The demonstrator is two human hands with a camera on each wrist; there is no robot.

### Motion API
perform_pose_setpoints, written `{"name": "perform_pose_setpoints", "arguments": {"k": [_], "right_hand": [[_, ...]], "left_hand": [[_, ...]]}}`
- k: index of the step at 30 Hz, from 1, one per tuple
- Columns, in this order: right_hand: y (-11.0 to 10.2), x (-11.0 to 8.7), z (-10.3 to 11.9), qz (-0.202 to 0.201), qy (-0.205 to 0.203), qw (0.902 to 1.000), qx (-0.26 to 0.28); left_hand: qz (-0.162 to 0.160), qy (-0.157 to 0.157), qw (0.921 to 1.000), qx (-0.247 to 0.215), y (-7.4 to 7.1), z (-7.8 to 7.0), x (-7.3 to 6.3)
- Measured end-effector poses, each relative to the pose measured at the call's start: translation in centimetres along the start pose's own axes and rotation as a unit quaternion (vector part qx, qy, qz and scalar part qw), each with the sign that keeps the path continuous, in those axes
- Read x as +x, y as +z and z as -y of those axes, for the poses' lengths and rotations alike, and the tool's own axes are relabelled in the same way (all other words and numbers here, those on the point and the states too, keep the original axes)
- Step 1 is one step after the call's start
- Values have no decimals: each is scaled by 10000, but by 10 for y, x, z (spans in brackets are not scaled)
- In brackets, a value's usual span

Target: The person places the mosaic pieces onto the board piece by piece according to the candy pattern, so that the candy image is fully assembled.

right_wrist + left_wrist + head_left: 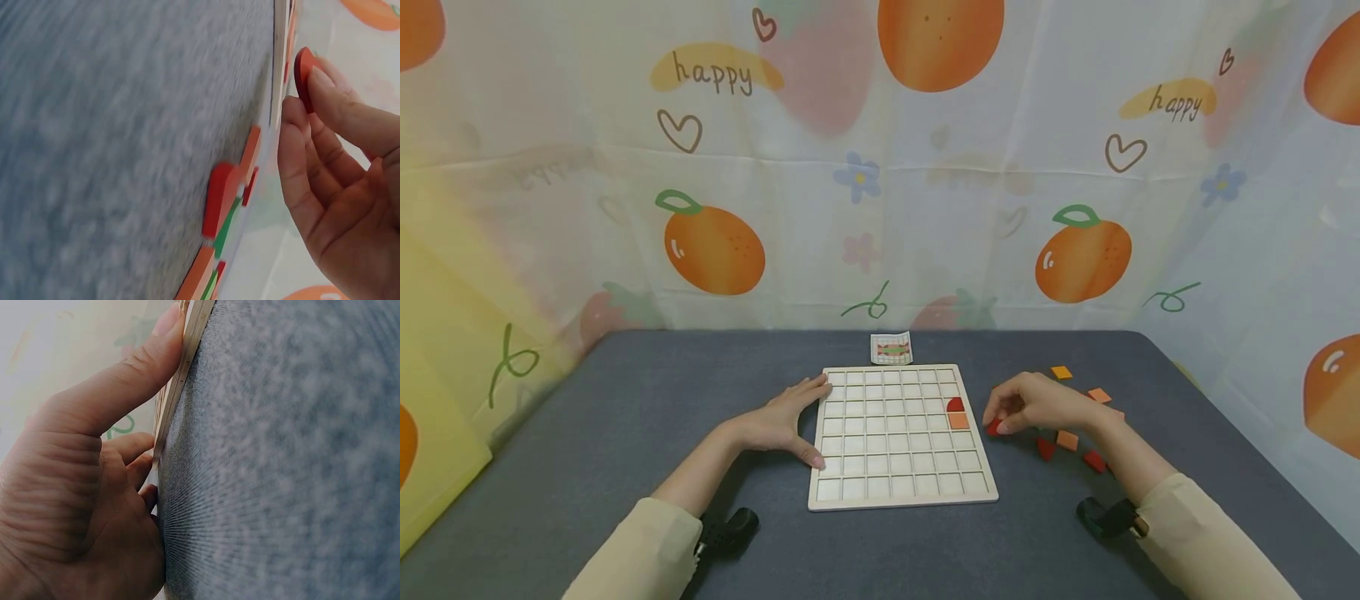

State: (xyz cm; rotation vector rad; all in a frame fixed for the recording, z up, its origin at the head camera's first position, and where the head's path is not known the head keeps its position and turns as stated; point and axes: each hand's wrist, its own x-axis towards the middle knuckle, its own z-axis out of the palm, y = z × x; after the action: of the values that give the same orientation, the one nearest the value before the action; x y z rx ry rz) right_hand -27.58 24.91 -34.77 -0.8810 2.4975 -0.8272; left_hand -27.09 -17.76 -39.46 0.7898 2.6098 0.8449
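A pale wooden grid board (895, 463) lies flat on the dark table. Two tiles sit in its rightmost column: a red rounded tile (955, 405) and, just below it, an orange square tile (958, 421). My left hand (775, 425) rests on the board's left edge, thumb and fingers spread along it; the thumb (134, 381) touches the rim in the left wrist view. Just right of the board, my right hand (1037, 404) pinches a red tile with a curved edge (305, 78) between thumb and fingers, raised off the table.
Loose tiles lie around and under the right forearm, among them a yellow tile (1061, 372), an orange tile (1067, 441) and a red tile (1094, 461). Behind the board is a small pattern card (891, 349). A printed curtain (805, 250) hangs past the table's far edge.
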Motion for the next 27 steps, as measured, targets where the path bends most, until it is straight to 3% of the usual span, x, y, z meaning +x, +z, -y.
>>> {"name": "perform_pose_setpoints", "arguments": {"k": [10, 27], "right_hand": [[9, 13, 13, 62, -107, 9997, 207], [21, 28, 24, -77, 90, 9997, 204]], "left_hand": [[-7, -18, 10000, -38, 0, -1, -1], [-42, -15, 10000, -15, 0, -1, -1]]}}
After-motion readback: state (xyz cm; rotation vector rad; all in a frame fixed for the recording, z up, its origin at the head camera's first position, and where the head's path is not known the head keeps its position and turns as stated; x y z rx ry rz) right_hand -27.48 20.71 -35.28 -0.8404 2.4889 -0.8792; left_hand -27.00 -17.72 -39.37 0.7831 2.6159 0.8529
